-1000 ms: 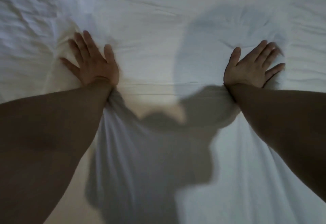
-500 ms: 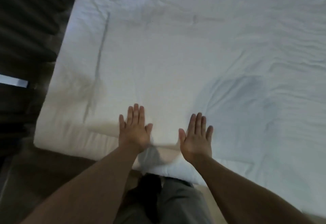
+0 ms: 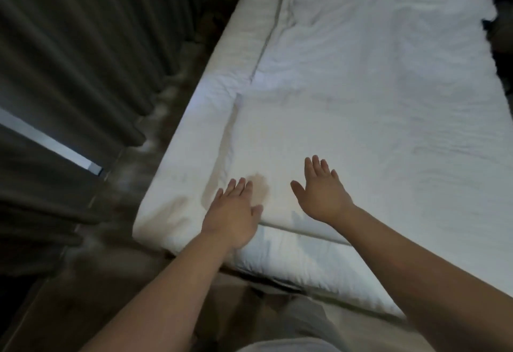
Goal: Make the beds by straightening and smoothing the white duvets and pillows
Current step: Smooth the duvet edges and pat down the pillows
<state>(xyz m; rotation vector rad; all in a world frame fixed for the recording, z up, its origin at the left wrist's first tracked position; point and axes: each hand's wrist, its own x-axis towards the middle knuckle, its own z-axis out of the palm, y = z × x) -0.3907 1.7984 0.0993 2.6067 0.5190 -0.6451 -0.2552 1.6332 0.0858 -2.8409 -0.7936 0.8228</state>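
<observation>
My left hand and right hand reach palms down over the white duvet's near end; fingers straight, close together, holding nothing; duvet spread across the bed; curtain at left.

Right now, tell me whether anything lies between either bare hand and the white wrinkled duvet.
Nothing visible does. The left hand and right hand are open over the near end of the white wrinkled duvet, with only bare cloth beneath them. Whether the palms touch it cannot be told.
</observation>
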